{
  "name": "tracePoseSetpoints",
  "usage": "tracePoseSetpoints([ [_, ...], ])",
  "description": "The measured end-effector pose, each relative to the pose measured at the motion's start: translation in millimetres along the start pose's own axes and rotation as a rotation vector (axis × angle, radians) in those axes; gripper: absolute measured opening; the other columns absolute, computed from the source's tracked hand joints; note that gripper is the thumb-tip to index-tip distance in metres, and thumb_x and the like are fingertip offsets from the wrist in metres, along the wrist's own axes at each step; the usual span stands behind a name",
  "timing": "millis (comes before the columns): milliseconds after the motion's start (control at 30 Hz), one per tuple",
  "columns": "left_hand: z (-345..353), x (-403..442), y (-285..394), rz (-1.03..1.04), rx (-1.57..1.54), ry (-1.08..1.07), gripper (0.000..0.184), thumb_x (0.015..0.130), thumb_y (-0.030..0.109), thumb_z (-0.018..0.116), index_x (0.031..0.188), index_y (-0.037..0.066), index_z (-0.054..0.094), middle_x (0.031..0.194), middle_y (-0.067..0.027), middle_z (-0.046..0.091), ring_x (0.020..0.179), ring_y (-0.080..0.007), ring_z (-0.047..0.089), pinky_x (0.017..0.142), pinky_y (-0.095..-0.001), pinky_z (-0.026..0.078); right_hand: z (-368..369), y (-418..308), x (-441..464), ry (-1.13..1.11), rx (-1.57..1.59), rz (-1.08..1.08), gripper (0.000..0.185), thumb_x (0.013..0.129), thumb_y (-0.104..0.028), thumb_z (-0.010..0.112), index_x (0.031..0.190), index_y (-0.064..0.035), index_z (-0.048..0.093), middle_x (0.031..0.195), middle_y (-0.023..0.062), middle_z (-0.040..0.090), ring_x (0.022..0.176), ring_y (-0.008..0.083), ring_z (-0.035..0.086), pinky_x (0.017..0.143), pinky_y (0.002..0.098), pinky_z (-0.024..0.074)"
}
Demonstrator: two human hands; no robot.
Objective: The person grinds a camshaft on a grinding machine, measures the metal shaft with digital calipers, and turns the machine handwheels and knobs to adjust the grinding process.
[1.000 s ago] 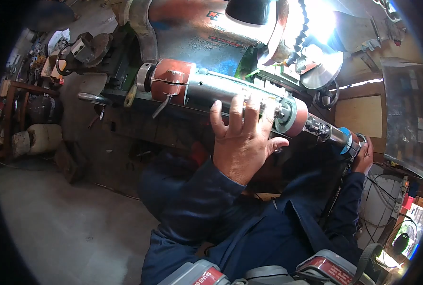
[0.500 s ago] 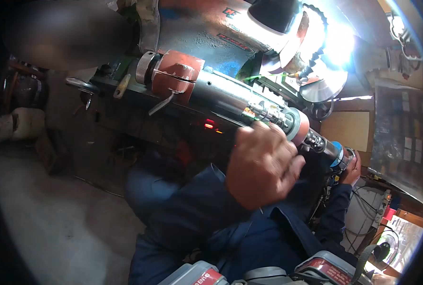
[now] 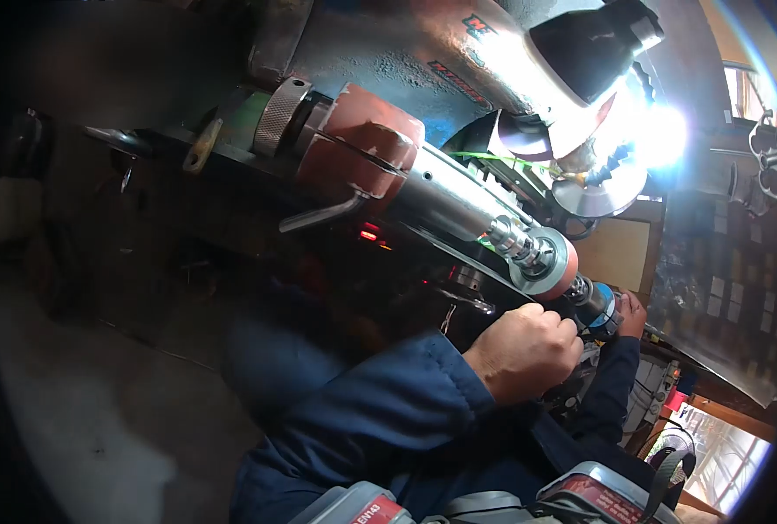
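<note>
My left hand (image 3: 528, 349) is curled into a fist just below the machine, knuckles up; whatever it may hold is hidden. Farther out, my right hand (image 3: 630, 314) wraps round the end of a blue-banded collar (image 3: 598, 307). In line with that collar are a grinding-wheel-like disc (image 3: 553, 262) with a reddish rim and a shiny stepped metal piece (image 3: 511, 237). A smooth steel cylinder (image 3: 450, 194) leads from there to a red split clamp (image 3: 373, 140). A bent metal lever (image 3: 323, 214) sticks out under the clamp.
A knurled knob (image 3: 280, 116) sits at the machine's left end. A bright work lamp with a black shade (image 3: 581, 44) hangs above. Below the cylinder is a metal handle (image 3: 471, 301). A dark sheet (image 3: 720, 288) stands at right. Respirator filters (image 3: 375, 506) show at the bottom.
My left hand has moved right and down, away from the cylinder, and its fist is now sharp. My right hand stays on the collar. The camera view has shifted.
</note>
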State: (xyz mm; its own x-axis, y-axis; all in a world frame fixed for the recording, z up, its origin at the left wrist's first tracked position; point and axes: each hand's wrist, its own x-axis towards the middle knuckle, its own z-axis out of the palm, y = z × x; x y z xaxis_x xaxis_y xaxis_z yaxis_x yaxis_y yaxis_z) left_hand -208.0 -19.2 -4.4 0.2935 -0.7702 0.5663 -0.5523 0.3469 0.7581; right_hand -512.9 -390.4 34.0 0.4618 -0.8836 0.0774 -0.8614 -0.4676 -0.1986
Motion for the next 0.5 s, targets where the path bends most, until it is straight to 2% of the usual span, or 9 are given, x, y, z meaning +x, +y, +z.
tracePoseSetpoints([
  [300, -8.3, 2.6, -5.0, 0.077, -0.001, 0.065, 0.020, 0.086, 0.023, 0.071, 0.077, 0.007, 0.064, 0.071, -0.0037, 0.057, 0.067, -0.0183, 0.061, 0.060, -0.0321, 0.047, -2.2, 24.4, 37.4, -0.262, 0.026, 0.033, 0.024, 0.092, -0.015, 0.063, 0.106, 0.0021, 0.073, 0.096, 0.0122, 0.075, 0.090, 0.0210, 0.068, 0.085, 0.0343, 0.0515],
  [400, -21.5, 5.7, -5.0, 0.202, 0.111, 0.197, 0.017, 0.085, 0.019, 0.071, 0.076, 0.007, 0.063, 0.069, -0.0018, 0.054, 0.065, -0.0154, 0.057, 0.057, -0.0318, 0.044, 5.4, 19.8, 35.3, -0.254, 0.108, 0.104, 0.024, 0.092, -0.015, 0.063, 0.106, 0.0019, 0.072, 0.097, 0.0131, 0.075, 0.088, 0.0213, 0.069, 0.083, 0.0343, 0.0518],
  [433, -31.3, 6.7, -6.3, 0.240, 0.221, 0.331, 0.012, 0.082, 0.015, 0.072, 0.079, 0.007, 0.063, 0.070, -0.0006, 0.053, 0.065, -0.0142, 0.056, 0.056, -0.0305, 0.043, 6.3, 11.1, 29.3, -0.237, 0.142, 0.135, 0.024, 0.092, -0.016, 0.063, 0.106, 0.0018, 0.072, 0.097, 0.0134, 0.075, 0.088, 0.0215, 0.069, 0.083, 0.0342, 0.0519],
  [467, -38.0, 3.9, -9.6, 0.225, 0.380, 0.426, 0.010, 0.074, 0.015, 0.066, 0.080, 0.008, 0.063, 0.075, -0.0025, 0.053, 0.071, -0.0160, 0.058, 0.062, -0.0295, 0.045, 7.9, 8.5, 23.5, -0.185, 0.115, 0.113, 0.025, 0.093, -0.017, 0.062, 0.107, 0.0016, 0.072, 0.098, 0.0138, 0.075, 0.089, 0.0219, 0.069, 0.083, 0.0341, 0.0518],
  [500, -44.9, 6.4, -18.2, 0.224, 0.402, 0.548, 0.014, 0.072, 0.013, 0.067, 0.085, 0.007, 0.064, 0.081, -0.0048, 0.058, 0.075, -0.0197, 0.060, 0.064, -0.0340, 0.046, 10.1, 7.0, 18.5, -0.134, 0.091, 0.093, 0.026, 0.094, -0.018, 0.062, 0.107, 0.0015, 0.072, 0.099, 0.0142, 0.075, 0.090, 0.0224, 0.069, 0.084, 0.0339, 0.0518],
])
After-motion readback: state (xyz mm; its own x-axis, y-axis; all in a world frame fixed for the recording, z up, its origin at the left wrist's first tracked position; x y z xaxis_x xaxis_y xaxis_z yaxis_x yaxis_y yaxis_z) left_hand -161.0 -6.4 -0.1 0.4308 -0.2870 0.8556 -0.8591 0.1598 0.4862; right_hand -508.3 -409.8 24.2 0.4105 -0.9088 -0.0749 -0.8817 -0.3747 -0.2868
